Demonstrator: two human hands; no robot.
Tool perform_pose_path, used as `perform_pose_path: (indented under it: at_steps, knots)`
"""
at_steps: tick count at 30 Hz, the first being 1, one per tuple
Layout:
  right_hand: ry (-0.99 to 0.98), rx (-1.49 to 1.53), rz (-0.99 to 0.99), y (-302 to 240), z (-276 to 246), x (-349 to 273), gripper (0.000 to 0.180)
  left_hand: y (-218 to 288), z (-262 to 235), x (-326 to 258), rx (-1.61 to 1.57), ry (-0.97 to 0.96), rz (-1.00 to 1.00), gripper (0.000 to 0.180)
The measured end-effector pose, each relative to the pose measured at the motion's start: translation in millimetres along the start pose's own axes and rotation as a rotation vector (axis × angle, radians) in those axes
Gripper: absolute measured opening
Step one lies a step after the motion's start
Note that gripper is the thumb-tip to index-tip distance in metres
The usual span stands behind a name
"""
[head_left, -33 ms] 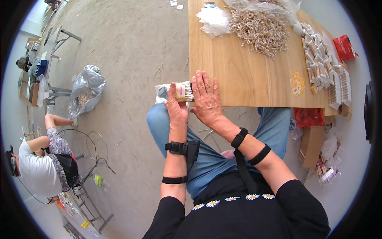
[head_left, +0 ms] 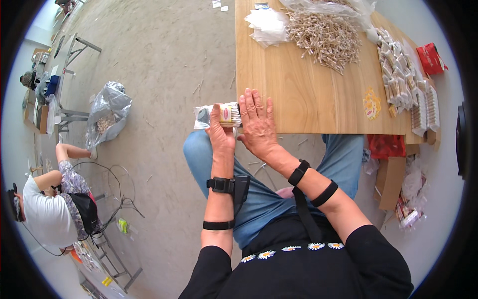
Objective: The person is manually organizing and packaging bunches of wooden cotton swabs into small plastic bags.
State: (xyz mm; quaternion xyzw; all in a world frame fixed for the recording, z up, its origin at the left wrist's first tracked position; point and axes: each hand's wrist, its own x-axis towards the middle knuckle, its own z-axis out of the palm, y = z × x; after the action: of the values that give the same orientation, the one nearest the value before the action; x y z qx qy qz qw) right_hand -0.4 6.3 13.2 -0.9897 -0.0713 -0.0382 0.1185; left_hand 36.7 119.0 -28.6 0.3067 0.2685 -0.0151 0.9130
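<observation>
My left hand [head_left: 219, 132] grips a clear plastic bag of cotton swabs [head_left: 230, 114] with a yellow and red label, its thumb across the top. The bag lies sideways just left of the table's edge, swab ends facing right. My right hand [head_left: 260, 124] lies palm down at the table's near left corner, its fingers stretched out. Its index-finger side is against or very near the swab ends; a small dark thing shows between them, too little to name.
On the wooden table [head_left: 308, 94] are a heap of loose swabs [head_left: 326, 40], clear bags [head_left: 266, 27], yellow labels [head_left: 371, 104] and filled packs [head_left: 398, 74]. An open cardboard box [head_left: 391, 182] stands below right. A grey bag [head_left: 109, 112] and a seated person [head_left: 50, 209] are at left.
</observation>
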Motion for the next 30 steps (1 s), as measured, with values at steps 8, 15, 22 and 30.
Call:
perform_pose_path:
  at_steps: [8, 15, 22, 30]
  knots:
    - [0.133, -0.084, 0.081, -12.5, 21.5, 5.0, 0.067, -2.4, 3.9, -2.1, -0.002, -0.036, 0.015, 0.025]
    - [0.022, 0.051, 0.026, -4.5, 8.8, 0.6, 0.097, 2.4, 2.0, -5.7, 0.006, -0.007, -0.01, 0.026]
    - [0.01, -0.013, 0.019, -8.1, 3.5, 1.2, 0.11, 4.6, 2.2, 0.4, 0.031, 0.032, 0.035, 0.022]
    - [0.119, -0.154, 0.046, -15.1, 21.0, 6.7, 0.071, 0.4, 5.5, -0.1, 0.028, 0.033, 0.036, 0.016]
